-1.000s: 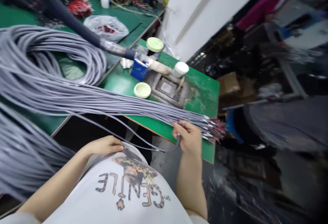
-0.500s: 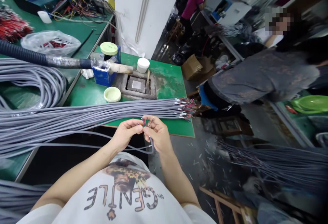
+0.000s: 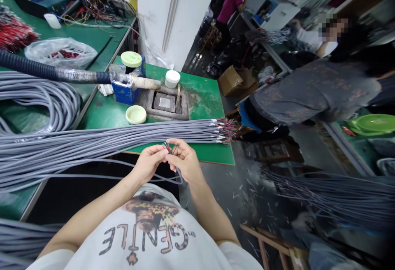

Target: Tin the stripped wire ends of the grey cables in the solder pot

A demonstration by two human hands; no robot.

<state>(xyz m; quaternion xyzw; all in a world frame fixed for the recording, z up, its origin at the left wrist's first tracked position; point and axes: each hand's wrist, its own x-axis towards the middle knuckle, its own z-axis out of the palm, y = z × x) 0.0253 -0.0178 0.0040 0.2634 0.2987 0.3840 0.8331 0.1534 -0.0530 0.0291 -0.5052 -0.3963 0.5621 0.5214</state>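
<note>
Between my two hands is the end of a grey cable [image 3: 178, 174], its thin coloured wires [image 3: 168, 147] fanned out at the fingertips. My left hand [image 3: 151, 161] pinches some of these wires between thumb and forefinger. My right hand [image 3: 185, 161] closes on the wires and the cable end beside it, and the cable loops down below the palm. Just beyond my hands, a bundle of grey cables [image 3: 173, 129] lies along the green bench, with stripped, coloured wire ends [image 3: 226, 130] at its right end.
A solder pot [image 3: 166, 103] is set on the green board [image 3: 203, 97], with a fume hose [image 3: 101, 76] aimed over it. Around it stand a white tub [image 3: 172, 79], a pale green dish [image 3: 135, 114] and a blue box [image 3: 125, 92]. Co-workers [image 3: 311, 93] sit at the right.
Both hands have shifted slightly left. The wires now fan out more visibly above my left fingertips, and the cable end has moved left with the hands.
</note>
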